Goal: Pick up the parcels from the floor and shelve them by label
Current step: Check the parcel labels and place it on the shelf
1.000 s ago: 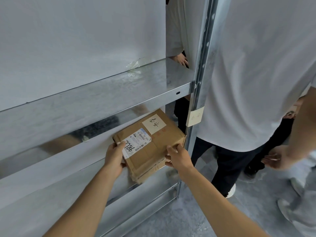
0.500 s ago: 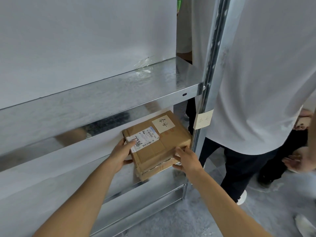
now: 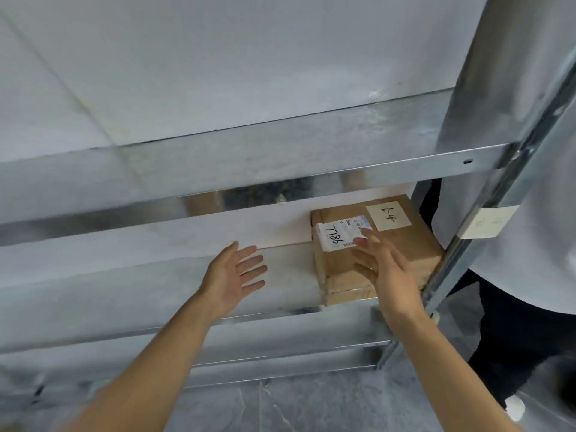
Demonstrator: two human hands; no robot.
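Note:
A brown cardboard parcel [image 3: 402, 244] rests on the lower metal shelf [image 3: 156, 291], pushed to its right end against the upright post. It carries a white shipping label marked 7786 and a cream handwritten note. My left hand [image 3: 233, 275] hovers open to the left of the parcel, apart from it, fingers spread. My right hand [image 3: 386, 269] is open in front of the parcel's near face, fingertips over the shipping label; whether they touch it is unclear.
A metal shelf above [image 3: 280, 151] overhangs the parcel. The upright post [image 3: 486, 207] at right bears a paper tag [image 3: 486, 222]. A person in a white shirt [image 3: 536, 182] stands close on the right. Grey floor [image 3: 311, 406] lies below.
Both hands have let go of the parcel and opened; the left hand has drawn away to the left. The parcel now sits on the shelf. The view has shifted left and closer.

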